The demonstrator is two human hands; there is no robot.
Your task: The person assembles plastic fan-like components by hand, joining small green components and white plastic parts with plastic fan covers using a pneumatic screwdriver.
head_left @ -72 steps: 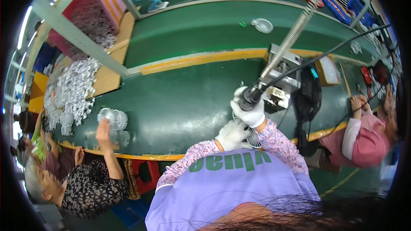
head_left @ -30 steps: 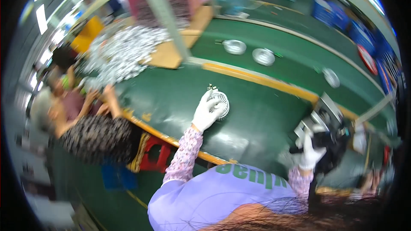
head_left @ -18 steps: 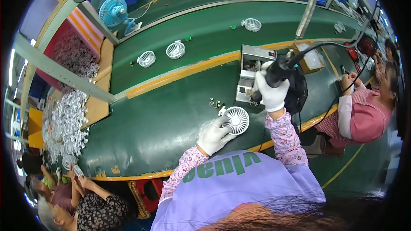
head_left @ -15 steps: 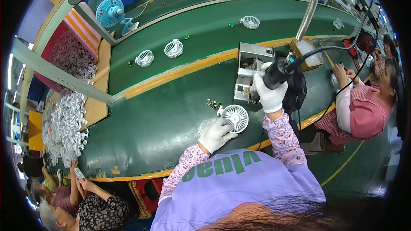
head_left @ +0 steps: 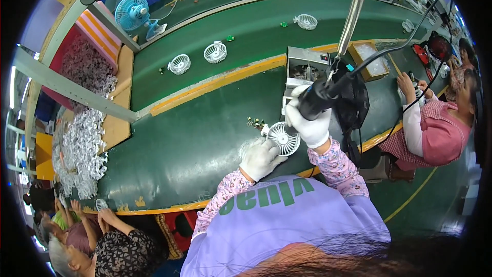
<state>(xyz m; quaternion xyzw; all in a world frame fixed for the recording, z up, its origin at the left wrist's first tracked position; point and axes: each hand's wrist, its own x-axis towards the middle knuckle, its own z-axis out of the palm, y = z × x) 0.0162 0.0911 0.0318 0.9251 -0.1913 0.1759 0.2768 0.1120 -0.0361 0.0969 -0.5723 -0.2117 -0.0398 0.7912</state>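
Observation:
My gloved left hand (head_left: 260, 159) grips the lower left edge of a round white fan housing (head_left: 283, 139) lying on the green table. Small green circuit boards with wires (head_left: 254, 122) lie at the upper left of that housing. In my gloved right hand (head_left: 311, 125) is a black electric screwdriver (head_left: 316, 100), its cable running off to the right and a metal coil (head_left: 353, 15) above it. The screwdriver's lower end is over the right rim of the housing. Its tip is hidden by my glove, so I cannot tell whether it touches.
Behind my right hand stands a metal screw feeder box (head_left: 307, 61), beside a carton of clear parts (head_left: 370, 61). Fan housings (head_left: 215, 52) and small boards lie on the green conveyor (head_left: 256, 36). Clear plastic parts (head_left: 79, 149) are heaped at left. Co-workers sit on both sides.
My right hand has brought the screwdriver left and down, from the feeder box to the fan housing's right rim. The housings on the conveyor have shifted right.

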